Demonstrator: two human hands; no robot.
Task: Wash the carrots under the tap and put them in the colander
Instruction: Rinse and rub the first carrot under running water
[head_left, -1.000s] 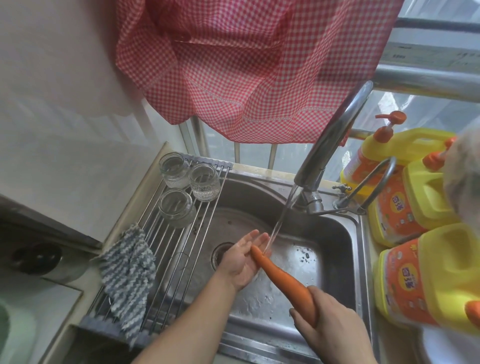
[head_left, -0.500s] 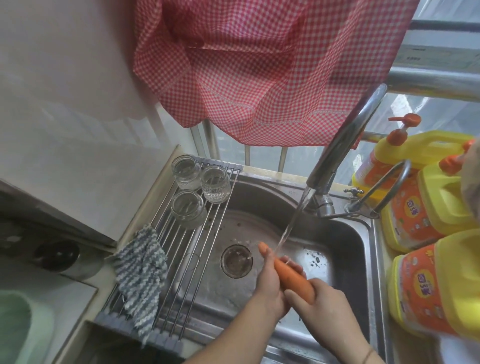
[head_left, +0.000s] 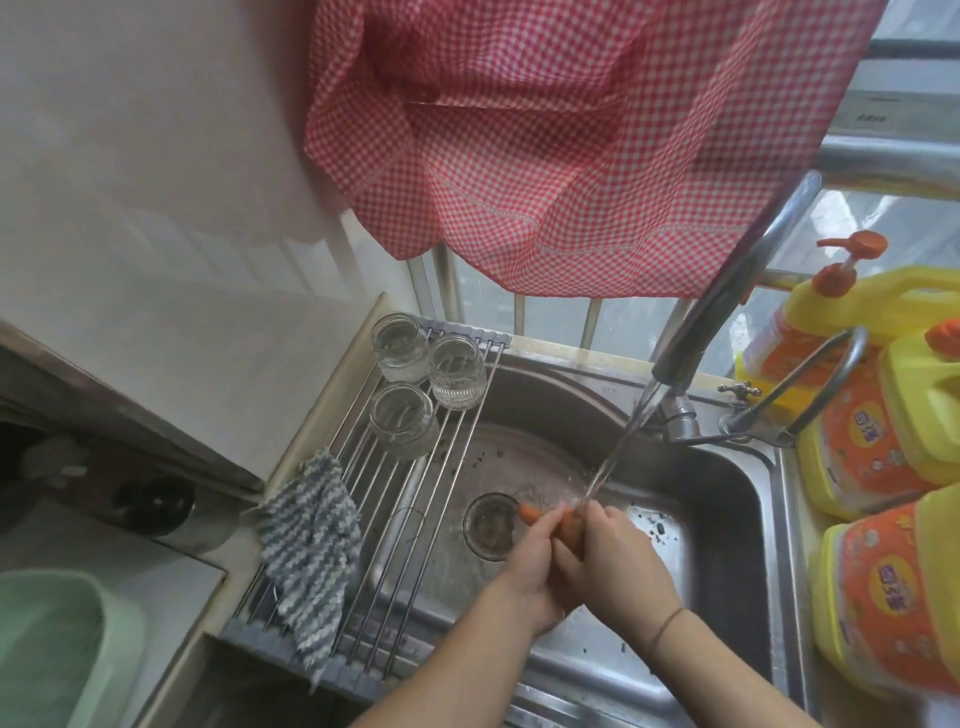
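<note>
An orange carrot (head_left: 531, 514) lies between both my hands over the steel sink (head_left: 727, 499), its tip poking out to the left above the drain (head_left: 491, 525). My left hand (head_left: 530, 571) wraps round it from the left. My right hand (head_left: 618, 561) grips it from the right. Water runs from the tap (head_left: 727, 296) and lands on my hands and the carrot. A pale green container (head_left: 57, 649), maybe the colander, sits at the bottom left on the counter.
A roll-up wire rack (head_left: 415, 493) covers the sink's left side, bearing three glass jars (head_left: 405, 421) and a grey striped cloth (head_left: 311, 540). Yellow detergent jugs (head_left: 878, 415) crowd the right. A red checked curtain (head_left: 571, 130) hangs above.
My left hand went from touching the carrot's tip with straight fingers to wrapping round it. Both hands drew together on the carrot, which now shows only a short stub under the stream.
</note>
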